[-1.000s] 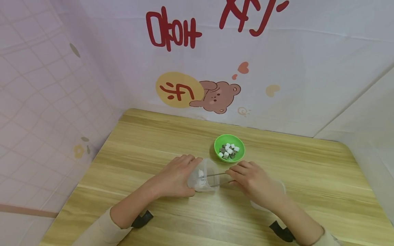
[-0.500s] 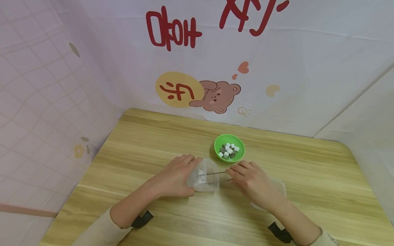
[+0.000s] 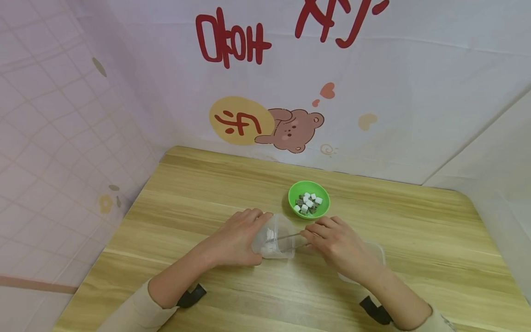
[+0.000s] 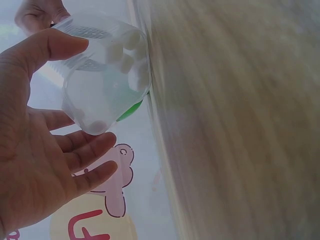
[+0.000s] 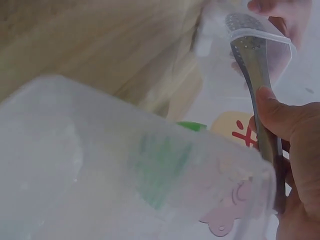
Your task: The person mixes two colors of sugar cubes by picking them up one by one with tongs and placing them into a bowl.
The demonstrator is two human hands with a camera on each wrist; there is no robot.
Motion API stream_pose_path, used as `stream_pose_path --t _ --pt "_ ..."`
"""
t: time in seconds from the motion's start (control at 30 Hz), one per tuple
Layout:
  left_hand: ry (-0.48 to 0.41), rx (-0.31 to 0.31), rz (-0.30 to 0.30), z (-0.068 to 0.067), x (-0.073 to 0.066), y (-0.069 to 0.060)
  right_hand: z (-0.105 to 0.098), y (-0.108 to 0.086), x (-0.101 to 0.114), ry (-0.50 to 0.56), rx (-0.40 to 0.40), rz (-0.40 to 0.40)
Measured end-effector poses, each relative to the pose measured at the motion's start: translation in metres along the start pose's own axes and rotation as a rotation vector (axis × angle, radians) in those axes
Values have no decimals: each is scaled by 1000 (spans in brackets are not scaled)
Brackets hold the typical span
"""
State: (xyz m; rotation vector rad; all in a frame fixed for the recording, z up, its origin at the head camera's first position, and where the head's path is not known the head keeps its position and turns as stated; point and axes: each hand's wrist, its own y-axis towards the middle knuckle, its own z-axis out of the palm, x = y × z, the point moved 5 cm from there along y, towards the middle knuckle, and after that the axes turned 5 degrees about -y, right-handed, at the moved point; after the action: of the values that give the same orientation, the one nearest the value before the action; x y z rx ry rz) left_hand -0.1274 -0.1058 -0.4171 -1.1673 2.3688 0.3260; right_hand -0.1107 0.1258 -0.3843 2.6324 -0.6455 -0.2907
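Note:
My left hand (image 3: 238, 237) holds a clear plastic container (image 3: 286, 226), tipped on its side with its mouth to the right. In the left wrist view the thumb lies along one side, fingers on the other, and several white cubes (image 4: 137, 75) show through the wall. My right hand (image 3: 338, 246) grips metal tongs (image 5: 257, 70), whose perforated tips are inside the container. Whether the tips pinch a cube cannot be made out. Behind the hands stands a green bowl (image 3: 293, 190) with several white cubes (image 3: 309, 203) and grey-brown cubes (image 3: 300, 202) in it.
A second translucent plastic piece (image 3: 377, 251), a box or lid, lies on the wooden table (image 3: 207, 180) partly under my right forearm; it looms large in the right wrist view. A printed cloth wall (image 3: 166, 92) rises at the table's back edge.
My right hand has shifted slightly left, and the tongs' arms now slant lower inside the container. The left hand, container and bowl stay in place.

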Motion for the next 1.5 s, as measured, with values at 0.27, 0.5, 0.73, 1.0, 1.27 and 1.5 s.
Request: stream_pose_path --t 0.27,0.5,0.73,1.0,1.27,1.5 --pt "-2 -13 12 0 0 -1 1 4 1 -87 -12 -21" --pt "-6 -23 17 0 0 -1 1 4 2 -60 23 -11" --pt "-3 -28 16 -1 0 -2 4 5 5 -59 35 -25" --pt "-12 -18 11 0 0 -1 5 5 9 -61 -17 -46" --pt "-7 -13 11 0 -1 -1 -5 0 -3 -15 -53 52" --pt "-9 -16 16 0 -1 -2 -22 -7 -21 38 -125 115"
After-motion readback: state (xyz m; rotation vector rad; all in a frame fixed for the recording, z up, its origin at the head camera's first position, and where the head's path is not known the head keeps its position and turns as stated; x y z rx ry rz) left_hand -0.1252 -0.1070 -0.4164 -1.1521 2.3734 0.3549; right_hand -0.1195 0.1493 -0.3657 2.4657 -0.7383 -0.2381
